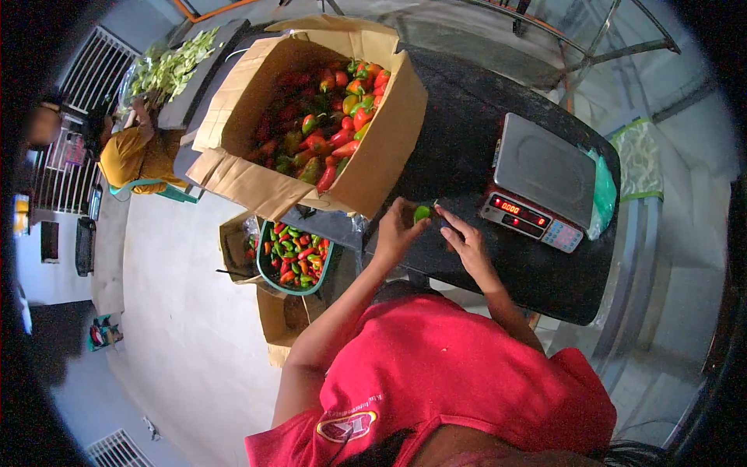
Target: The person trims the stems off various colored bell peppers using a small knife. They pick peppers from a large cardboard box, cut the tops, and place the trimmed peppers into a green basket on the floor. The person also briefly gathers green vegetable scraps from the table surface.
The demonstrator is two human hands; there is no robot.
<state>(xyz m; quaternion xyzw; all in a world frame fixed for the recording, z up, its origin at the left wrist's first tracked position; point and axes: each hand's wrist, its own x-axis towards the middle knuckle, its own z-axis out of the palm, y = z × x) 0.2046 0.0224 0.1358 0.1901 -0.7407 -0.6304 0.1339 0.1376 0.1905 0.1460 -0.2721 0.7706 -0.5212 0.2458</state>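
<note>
A green pepper [421,214] is held between the thumb and fingers of my left hand [394,232], over the near edge of the black table [452,143]. My right hand [468,244] is just to its right, with the fingertips close to the pepper's stem end. Whether those fingers pinch the stem is too small to tell. Beyond my left hand stands an open cardboard box [382,149] with many red, orange and green peppers [341,137] inside.
Right of my hands sits a digital scale [545,169] with a lit display; a green plastic bag [604,195] lies beside it. Below the table's left side are a teal crate [261,257] of small peppers and cardboard boxes [280,321]. At far left, a person [137,149] sits near leafy greens [175,67].
</note>
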